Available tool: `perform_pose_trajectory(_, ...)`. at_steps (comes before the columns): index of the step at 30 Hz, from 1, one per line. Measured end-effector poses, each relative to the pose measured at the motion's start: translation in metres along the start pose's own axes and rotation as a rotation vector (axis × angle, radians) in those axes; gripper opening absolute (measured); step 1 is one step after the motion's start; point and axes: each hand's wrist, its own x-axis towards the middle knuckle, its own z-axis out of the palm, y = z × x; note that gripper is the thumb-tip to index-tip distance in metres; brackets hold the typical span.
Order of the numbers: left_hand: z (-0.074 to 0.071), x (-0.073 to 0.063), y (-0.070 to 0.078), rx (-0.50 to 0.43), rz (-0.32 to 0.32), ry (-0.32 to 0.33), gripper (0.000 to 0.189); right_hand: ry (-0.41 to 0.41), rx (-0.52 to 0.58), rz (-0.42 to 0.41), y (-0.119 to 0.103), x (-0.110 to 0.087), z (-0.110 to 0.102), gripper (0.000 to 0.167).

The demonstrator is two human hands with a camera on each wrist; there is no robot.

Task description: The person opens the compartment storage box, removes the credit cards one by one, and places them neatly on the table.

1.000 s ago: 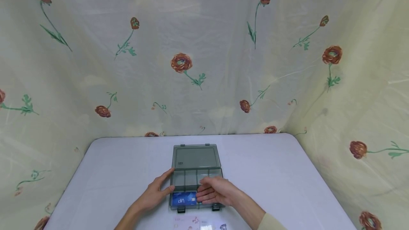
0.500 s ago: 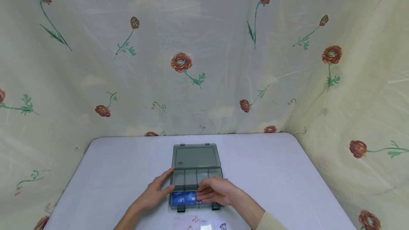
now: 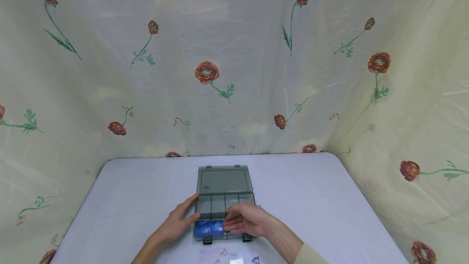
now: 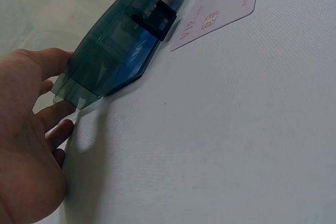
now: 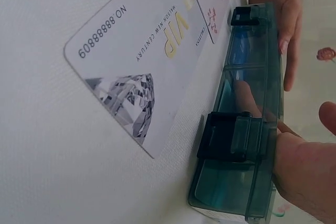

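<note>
A grey-green clear plastic compartment box (image 3: pixel 205 205) lies with its lid (image 3: pixel 225 180) folded back, away from me. In its front left section is a blue VIP card (image 3: pixel 209 228). My left hand (image 3: pixel 176 219) touches the box's left side, index finger reaching to the back corner, thumb at the rim. My right hand (image 3: pixel 254 220) has its fingers lowered into the front part, fingertips right at the card's right edge. Through the clear wall in the right wrist view, a finger (image 5: pixel 247 98) shows straight inside the box. The palm covers the front right section from above.
On the white table (image 3: pixel 311 199), in front of the box, lie a pink VIP card (image 3: pixel 212 256) and a white card with a diamond picture (image 5: pixel 139 61). Two dark latches (image 3: pixel 207 240) jut from the box's front. Flower-patterned cloth (image 3: pixel 234 105) surrounds the table's back and sides.
My right fingers have shifted slightly within the box, staying beside the blue card. The left hand keeps its place.
</note>
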Motion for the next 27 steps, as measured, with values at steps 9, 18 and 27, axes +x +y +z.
perform_pose_trajectory(9, 0.0011, -0.0003, -0.0008, -0.013, -0.007, -0.002, 0.066, -0.010, -0.005, 0.000, -0.0007, -0.0018, 0.0004, 0.051)
perform_pose_trajectory(18, 0.0019, 0.0012, -0.0037, 0.005, -0.006, -0.001, 0.067, -0.004, 0.013, 0.011, 0.0012, 0.0000, 0.0000, 0.052)
perform_pose_trajectory(27, 0.0015, 0.0000, -0.0014, 0.004, -0.006, -0.002, 0.067, 0.000, 0.026, 0.002, 0.0030, 0.0014, -0.0007, 0.050)
